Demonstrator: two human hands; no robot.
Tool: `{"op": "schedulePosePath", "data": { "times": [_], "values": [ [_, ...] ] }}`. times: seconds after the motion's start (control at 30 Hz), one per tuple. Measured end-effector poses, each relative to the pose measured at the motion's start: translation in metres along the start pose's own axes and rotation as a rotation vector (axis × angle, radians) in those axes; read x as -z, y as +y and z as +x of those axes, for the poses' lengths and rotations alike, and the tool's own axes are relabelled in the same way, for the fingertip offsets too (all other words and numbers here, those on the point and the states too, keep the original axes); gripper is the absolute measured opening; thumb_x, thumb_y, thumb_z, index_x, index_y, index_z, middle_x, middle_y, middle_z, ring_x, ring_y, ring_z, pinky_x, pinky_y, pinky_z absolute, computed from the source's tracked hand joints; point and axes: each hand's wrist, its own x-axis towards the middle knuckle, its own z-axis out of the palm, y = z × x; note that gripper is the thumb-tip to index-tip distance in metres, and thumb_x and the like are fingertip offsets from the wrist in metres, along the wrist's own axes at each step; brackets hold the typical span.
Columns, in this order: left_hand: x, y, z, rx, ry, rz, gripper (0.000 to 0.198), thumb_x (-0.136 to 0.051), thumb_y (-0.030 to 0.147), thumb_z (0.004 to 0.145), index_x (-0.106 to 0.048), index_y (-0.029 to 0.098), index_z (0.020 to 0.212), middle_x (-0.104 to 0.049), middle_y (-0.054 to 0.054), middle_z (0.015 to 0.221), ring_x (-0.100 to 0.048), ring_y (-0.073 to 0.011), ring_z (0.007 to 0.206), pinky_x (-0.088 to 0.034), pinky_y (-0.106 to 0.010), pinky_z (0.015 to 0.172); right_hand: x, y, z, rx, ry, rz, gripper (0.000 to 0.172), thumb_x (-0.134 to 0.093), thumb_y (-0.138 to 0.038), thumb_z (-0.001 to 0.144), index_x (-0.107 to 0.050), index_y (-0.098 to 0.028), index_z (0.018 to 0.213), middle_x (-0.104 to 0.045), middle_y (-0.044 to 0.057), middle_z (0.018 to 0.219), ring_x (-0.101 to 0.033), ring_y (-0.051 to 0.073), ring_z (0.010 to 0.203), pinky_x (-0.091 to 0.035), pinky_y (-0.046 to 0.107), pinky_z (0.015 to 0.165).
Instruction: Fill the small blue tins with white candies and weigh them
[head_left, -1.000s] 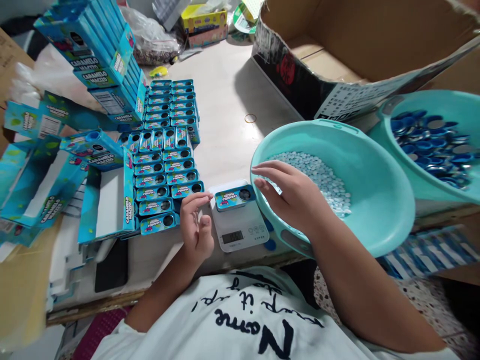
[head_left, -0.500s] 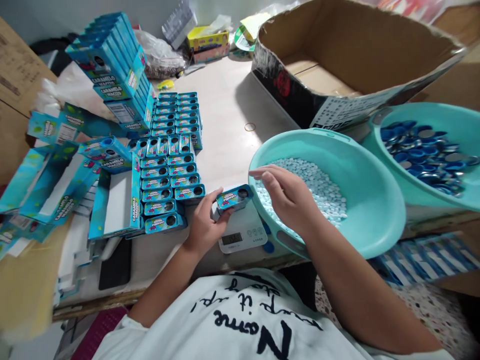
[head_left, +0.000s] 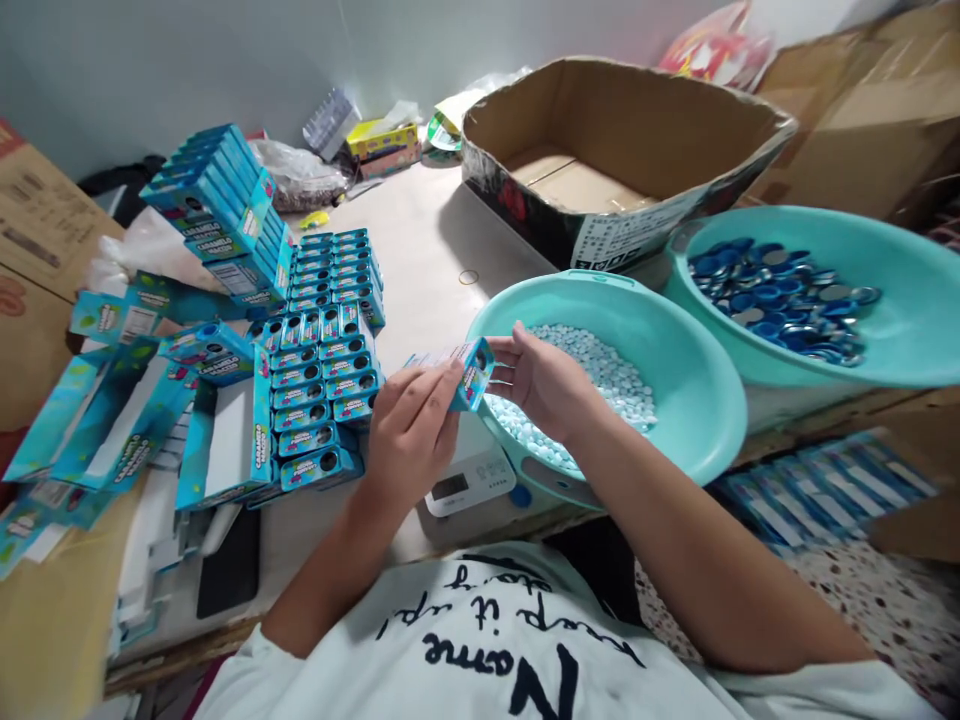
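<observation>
My left hand is wrapped round a small blue candy box, which it holds tilted at the near rim of a turquoise basin. Beside the box's right end, my right hand has its fingers spread, palm toward the box, over the pale candies in the basin. Below the hands lies a white scale. Rows of small blue boxes stand left of my left hand.
A second turquoise basin with blue tins is at the right, behind it a large open carton. Stacked blue display boxes, an open display tray and a black phone-like object are at the left.
My left hand has turned the small box so its end faces my right hand. My right hand has spread its fingers close to the box. The camera view has shifted.
</observation>
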Motion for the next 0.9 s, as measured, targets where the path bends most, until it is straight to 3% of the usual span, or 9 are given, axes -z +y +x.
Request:
{"op": "schedulePosePath", "data": {
  "times": [0.13, 0.4, 0.53, 0.63, 0.7, 0.8, 0.9],
  "values": [
    [-0.004, -0.004, 0.000, 0.017, -0.163, 0.040, 0.045, -0.052, 0.003, 0.093, -0.062, 0.016, 0.135, -0.073, -0.011, 0.119, -0.062, -0.0245, 0.106, -0.053, -0.041, 0.098, -0.001, 0.001, 0.002, -0.026, 0.014, 0.014, 0.037, -0.044, -0.035, 0.105, -0.070, -0.014, 0.090, -0.072, 0.008, 0.091, -0.060, 0.012, 0.062, -0.055, 0.025, 0.063],
    [-0.002, -0.008, 0.001, 0.039, -0.090, -0.016, 0.050, -0.055, 0.010, 0.096, -0.055, 0.019, 0.145, -0.070, -0.012, 0.124, -0.062, -0.0246, 0.111, -0.051, -0.041, 0.101, 0.015, 0.010, 0.017, 0.146, -0.089, -0.149, 0.056, -0.042, -0.064, 0.099, -0.071, -0.016, 0.090, -0.075, 0.018, 0.104, -0.071, 0.025, 0.085, -0.061, 0.043, 0.086],
    [0.003, -0.009, -0.004, 0.098, -0.023, -0.070, 0.049, -0.063, 0.018, 0.095, -0.055, 0.019, 0.144, -0.070, -0.012, 0.118, -0.065, -0.0237, 0.108, -0.053, -0.038, 0.098, 0.023, 0.015, 0.020, 0.303, 0.023, -0.356, 0.063, -0.042, -0.073, 0.094, -0.073, -0.018, 0.103, -0.073, 0.017, 0.118, -0.069, 0.030, 0.107, -0.054, 0.053, 0.101],
    [0.010, -0.006, -0.016, 0.203, 0.035, -0.095, 0.045, -0.068, 0.023, 0.093, -0.060, 0.020, 0.137, -0.071, -0.011, 0.116, -0.067, -0.0228, 0.105, -0.055, -0.036, 0.096, 0.026, 0.016, 0.018, 0.564, 0.182, -0.610, 0.057, -0.045, -0.072, 0.095, -0.073, -0.025, 0.113, -0.059, 0.011, 0.143, -0.051, 0.031, 0.138, -0.039, 0.055, 0.117],
    [0.013, -0.005, -0.028, 0.294, 0.051, -0.122, 0.041, -0.071, 0.027, 0.092, -0.063, 0.020, 0.132, -0.071, -0.009, 0.115, -0.068, -0.0225, 0.105, -0.056, -0.034, 0.094, 0.025, 0.016, 0.015, 0.697, 0.223, -0.775, 0.058, -0.040, -0.070, 0.098, -0.072, -0.027, 0.116, -0.050, 0.010, 0.152, -0.037, 0.031, 0.148, -0.030, 0.056, 0.121],
    [0.010, -0.008, -0.050, 0.459, 0.035, -0.219, 0.039, -0.074, 0.033, 0.090, -0.065, 0.021, 0.126, -0.071, -0.009, 0.114, -0.069, -0.0219, 0.104, -0.057, -0.033, 0.091, 0.021, 0.017, 0.012, 0.765, 0.220, -0.940, 0.062, -0.031, -0.069, 0.101, -0.072, -0.025, 0.116, -0.053, 0.013, 0.146, -0.037, 0.033, 0.148, -0.028, 0.061, 0.120],
    [-0.004, -0.013, -0.070, 0.659, -0.008, -0.399, 0.039, -0.074, 0.040, 0.090, -0.061, 0.020, 0.122, -0.070, -0.009, 0.110, -0.071, -0.0194, 0.096, -0.058, -0.030, 0.084, 0.018, 0.017, 0.011, 0.767, 0.178, -0.988, 0.062, -0.030, -0.068, 0.101, -0.072, -0.024, 0.114, -0.058, 0.014, 0.138, -0.044, 0.033, 0.143, -0.034, 0.061, 0.117]
  ]
}}
